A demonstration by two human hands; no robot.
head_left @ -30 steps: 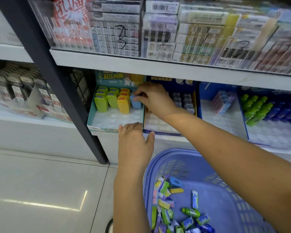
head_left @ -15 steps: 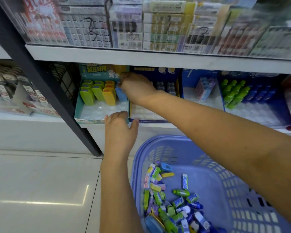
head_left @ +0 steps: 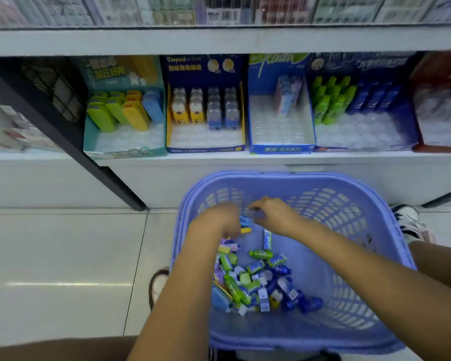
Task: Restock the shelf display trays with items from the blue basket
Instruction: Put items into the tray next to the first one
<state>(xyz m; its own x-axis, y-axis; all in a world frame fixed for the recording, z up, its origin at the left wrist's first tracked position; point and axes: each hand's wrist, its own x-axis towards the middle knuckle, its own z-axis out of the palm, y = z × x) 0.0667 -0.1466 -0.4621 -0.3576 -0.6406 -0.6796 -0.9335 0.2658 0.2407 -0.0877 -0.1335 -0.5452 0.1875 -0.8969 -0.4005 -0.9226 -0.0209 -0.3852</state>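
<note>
The blue basket (head_left: 297,176) stands on the floor below the shelf, with a pile of several small wrapped items (head_left: 258,282) in its bottom. Both my hands are down inside it near its far wall. My left hand (head_left: 218,221) curls downward over a blue item (head_left: 245,221) and a yellow item (head_left: 246,230); its fingertips are hidden, so a grip is unclear. My right hand (head_left: 274,217) hovers just right of them, loosely curled and holding nothing. On the shelf sit a teal tray (head_left: 125,148), a navy tray (head_left: 206,147), a blue tray (head_left: 281,149) and a dark blue tray (head_left: 362,138).
A black shelf post (head_left: 63,131) slants down to the floor at left. A red tray (head_left: 440,148) sits at far right. An upper shelf edge (head_left: 219,40) overhangs the trays. Shoes show at the basket's left (head_left: 158,285) and right (head_left: 412,222) on the tiled floor.
My right hand left the teal tray and my left hand left the shelf edge; both dropped into the basket. The view tilted down and pulled back.
</note>
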